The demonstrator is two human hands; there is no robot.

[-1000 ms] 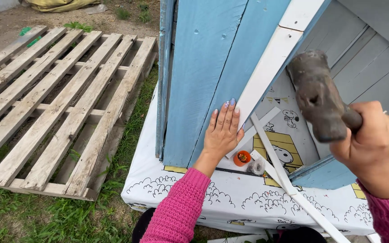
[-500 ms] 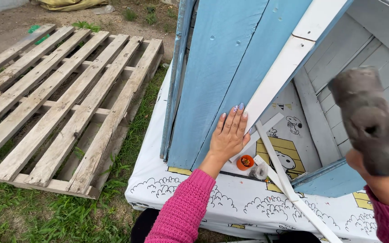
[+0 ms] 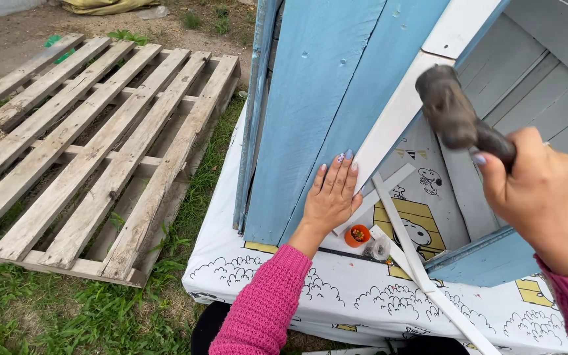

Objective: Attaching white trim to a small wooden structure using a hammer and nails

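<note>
— Pressing flat against the blue painted plank panel (image 3: 323,98), the left hand (image 3: 332,197) has its fingers spread open and grips nothing; the fingertips reach the lower end of the white painted wooden trim strip (image 3: 399,112) that runs along the panel's slanted edge.

— And the right hand?

— The right hand (image 3: 544,197) is closed around the handle of a dark, worn-headed hammer (image 3: 455,115). The head is raised in the air, just beside the upper stretch of that white strip; whether it touches the wood I cannot tell.

— Where is there room to move?

— Between the two hands lies an open wedge: the inside of the grey-blue plank structure (image 3: 527,85), with its boards sloping away to the right. Below, two loose thin white wooden slats (image 3: 405,230) cross each other on the white cartoon-printed cloth (image 3: 284,289) covering the work surface. A small orange cap-shaped container (image 3: 357,235) and a small greyish roll (image 3: 380,248) sit just beside the left wrist, near the slats.

— And the edges?

— The panel's left edge stands nearly upright near the cloth's left border. Beyond it, on grass (image 3: 47,315), a bare wooden slatted pallet (image 3: 87,144) lies well apart from both hands.
</note>
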